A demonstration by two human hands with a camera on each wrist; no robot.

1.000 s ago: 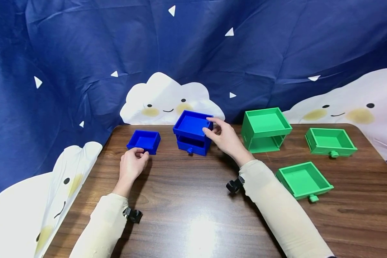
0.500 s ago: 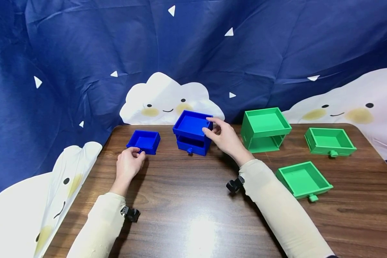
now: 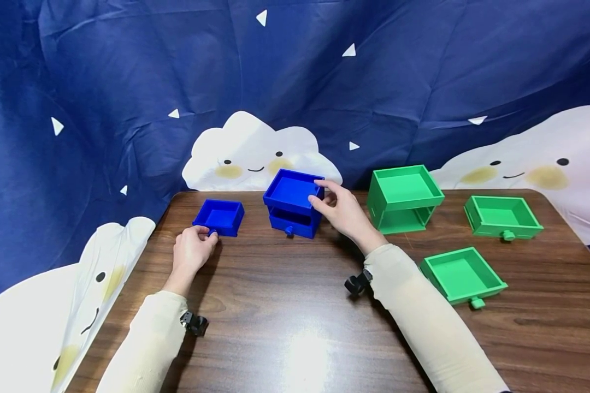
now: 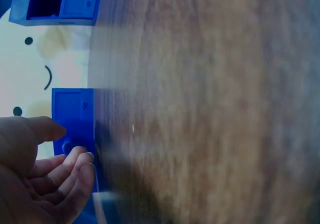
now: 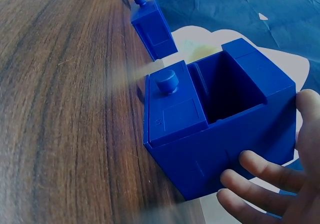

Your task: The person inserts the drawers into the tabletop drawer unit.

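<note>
Behind a brown wood-grain table (image 3: 255,305) hangs a creased dark blue cloth (image 3: 300,71) — patterned with white triangles (image 3: 261,18) and smiling white clouds (image 3: 253,142) with yellow cheeks. The tabletop's far corners are rounded, and its surface reflects light — a bright white glare (image 3: 306,360).

A blue rectangular open-topped drawer (image 3: 221,214) lies upright, left of a blue box-shaped cabinet (image 3: 295,188) with upper slot (image 3: 291,215) open and lower drawer (image 3: 299,226) closed.

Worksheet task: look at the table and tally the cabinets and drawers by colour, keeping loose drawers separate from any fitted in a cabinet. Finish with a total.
Blue cabinet: 1
Fitted blue drawer: 1
Loose blue drawer: 1
Green cabinet: 1
Loose green drawers: 2
Total: 6
</note>
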